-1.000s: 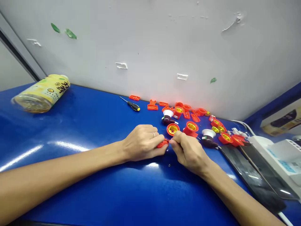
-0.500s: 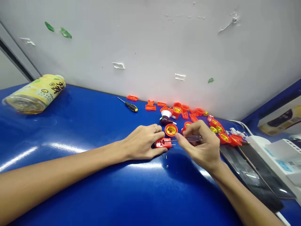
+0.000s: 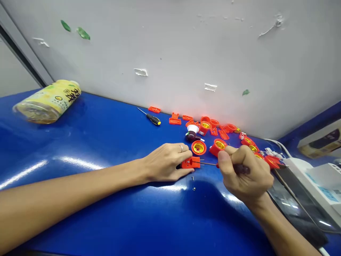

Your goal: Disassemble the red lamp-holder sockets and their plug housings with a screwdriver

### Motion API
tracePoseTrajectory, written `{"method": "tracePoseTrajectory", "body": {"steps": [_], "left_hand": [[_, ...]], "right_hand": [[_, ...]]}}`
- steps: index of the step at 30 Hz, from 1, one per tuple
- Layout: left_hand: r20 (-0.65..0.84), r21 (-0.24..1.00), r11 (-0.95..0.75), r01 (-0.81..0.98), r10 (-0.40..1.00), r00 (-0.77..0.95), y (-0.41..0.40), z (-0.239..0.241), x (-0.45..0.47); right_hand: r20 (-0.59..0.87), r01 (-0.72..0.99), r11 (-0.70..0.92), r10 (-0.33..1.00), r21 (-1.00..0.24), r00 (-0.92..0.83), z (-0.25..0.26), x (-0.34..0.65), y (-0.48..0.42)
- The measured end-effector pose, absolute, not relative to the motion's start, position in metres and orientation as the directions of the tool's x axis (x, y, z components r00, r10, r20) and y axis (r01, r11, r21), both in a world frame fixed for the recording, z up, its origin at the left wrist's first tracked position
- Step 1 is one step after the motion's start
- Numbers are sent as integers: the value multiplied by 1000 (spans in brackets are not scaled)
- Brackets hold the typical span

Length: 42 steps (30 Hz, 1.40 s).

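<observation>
My left hand (image 3: 167,163) rests on the blue table (image 3: 106,149) with its fingers closed on a small red plug part (image 3: 190,163), pinning it against the surface. My right hand (image 3: 245,174) is wrapped round a screwdriver (image 3: 213,164) whose thin shaft lies level and points left, its tip at the red part. Two small screws (image 3: 193,183) lie on the table just below the part. Several orange lamp sockets (image 3: 198,147) with brass insides sit right behind my hands.
A black-and-yellow screwdriver (image 3: 152,118) and loose orange pieces (image 3: 174,120) lie by the grey wall. A yellow bottle (image 3: 48,102) lies on its side at far left. Dark flat panels (image 3: 295,202) and a white power strip (image 3: 317,181) are at right.
My right hand closed round the screwdriver and pulled back to the right, bringing its tip to the red part. A second ago both hands pinched the part together; my left hand still holds it.
</observation>
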<state>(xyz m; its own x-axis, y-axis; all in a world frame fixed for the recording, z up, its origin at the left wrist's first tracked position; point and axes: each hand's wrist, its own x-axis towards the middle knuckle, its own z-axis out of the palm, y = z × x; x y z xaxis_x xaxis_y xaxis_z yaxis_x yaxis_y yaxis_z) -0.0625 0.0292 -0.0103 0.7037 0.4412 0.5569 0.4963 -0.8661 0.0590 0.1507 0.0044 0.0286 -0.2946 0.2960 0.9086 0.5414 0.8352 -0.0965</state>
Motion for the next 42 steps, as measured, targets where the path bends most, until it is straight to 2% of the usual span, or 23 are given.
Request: {"method": "tracePoseTrajectory", "body": {"steps": [5, 9, 13, 17, 21, 31, 37, 42], "left_hand": [[580, -22, -890, 456, 360, 730, 25, -11, -61], [572, -90, -896, 434, 311, 759, 21, -8, -59], [560, -127, -877, 463, 322, 763, 19, -6, -57], [546, -139, -863, 486, 343, 765, 21, -9, -55], [522, -142, -852, 503, 368, 770, 22, -11, -55], [423, -101, -867, 489, 407, 809, 22, 15, -47], [359, -10, -844, 536, 497, 790, 24, 24, -56], [367, 75, -820, 568, 552, 748, 29, 19, -70]], "right_hand": [[844, 537, 843, 305, -24, -441, 21, 141, 4], [828, 512, 853, 212, 102, -519, 21, 139, -1], [777, 435, 877, 125, 204, -617, 25, 141, -5], [796, 496, 838, 135, 226, -590, 24, 141, -4], [822, 578, 791, 183, 203, -539, 23, 137, 0], [771, 572, 813, 291, 113, -566, 29, 130, 10], [814, 565, 823, 362, -52, -453, 25, 130, 14], [891, 534, 807, 408, -251, -199, 36, 149, 12]]}}
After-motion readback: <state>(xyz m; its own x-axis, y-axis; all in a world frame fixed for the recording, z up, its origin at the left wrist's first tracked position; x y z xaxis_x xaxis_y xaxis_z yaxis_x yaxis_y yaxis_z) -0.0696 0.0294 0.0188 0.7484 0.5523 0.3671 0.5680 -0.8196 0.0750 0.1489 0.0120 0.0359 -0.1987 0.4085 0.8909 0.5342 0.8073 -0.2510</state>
